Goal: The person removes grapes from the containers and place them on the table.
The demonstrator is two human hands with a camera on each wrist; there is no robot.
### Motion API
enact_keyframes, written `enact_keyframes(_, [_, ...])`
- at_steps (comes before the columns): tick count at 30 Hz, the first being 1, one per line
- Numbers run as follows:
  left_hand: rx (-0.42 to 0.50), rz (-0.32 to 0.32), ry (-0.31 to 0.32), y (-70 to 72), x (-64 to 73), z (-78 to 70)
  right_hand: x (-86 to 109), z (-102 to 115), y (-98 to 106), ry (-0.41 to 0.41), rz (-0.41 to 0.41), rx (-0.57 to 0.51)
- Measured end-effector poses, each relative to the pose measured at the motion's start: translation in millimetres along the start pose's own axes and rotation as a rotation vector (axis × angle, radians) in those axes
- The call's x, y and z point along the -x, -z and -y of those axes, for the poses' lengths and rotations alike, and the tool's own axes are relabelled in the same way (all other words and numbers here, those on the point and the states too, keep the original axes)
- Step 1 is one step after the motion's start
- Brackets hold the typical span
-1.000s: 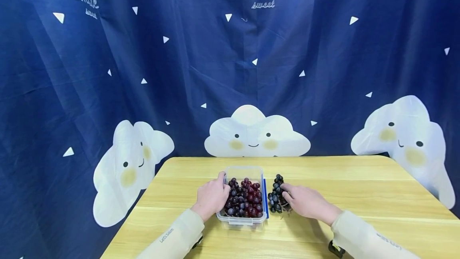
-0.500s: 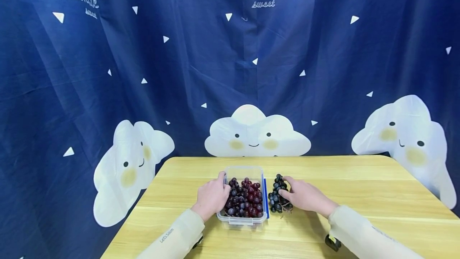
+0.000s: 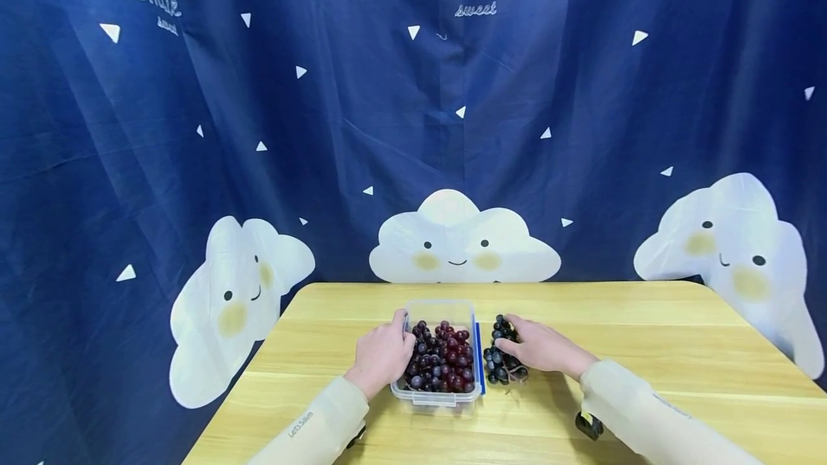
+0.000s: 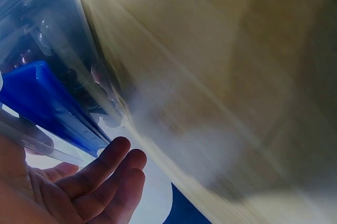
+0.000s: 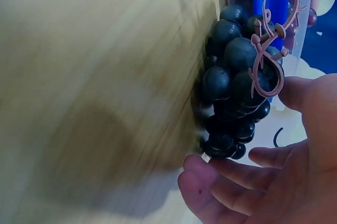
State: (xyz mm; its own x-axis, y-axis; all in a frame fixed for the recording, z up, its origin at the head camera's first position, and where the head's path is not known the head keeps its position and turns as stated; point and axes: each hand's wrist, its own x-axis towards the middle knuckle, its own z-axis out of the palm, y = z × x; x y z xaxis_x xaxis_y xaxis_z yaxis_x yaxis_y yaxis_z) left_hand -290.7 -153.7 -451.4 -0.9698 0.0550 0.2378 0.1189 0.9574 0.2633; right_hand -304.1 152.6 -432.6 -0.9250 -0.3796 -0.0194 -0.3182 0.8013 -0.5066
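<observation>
Left hand at left side of clear box: thumb hooked over rim, other fingers loosely bent along outside, holding wall. Inside box, purple grapes on left, red grapes on right. Blue strip down box's right side. Just beyond, black grapes lie on wooden table, pinkish stem curling off. Right hand over this bunch, fingers spread wide, thumb near side, fingertips by far end; firmness of contact can't tell.
</observation>
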Motion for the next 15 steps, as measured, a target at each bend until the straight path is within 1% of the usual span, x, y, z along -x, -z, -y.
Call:
enact_keyframes(8, [0.001, -0.003, -0.001, 0.2, -0.2, -0.2, -2.4, 0.1, -1.7, 0.016, 0.01, -0.017])
enact_keyframes(15, [0.005, 0.0, -0.002, 0.4, 0.1, -0.5, -1.1, -0.2, -1.5, 0.032, 0.0, -0.018])
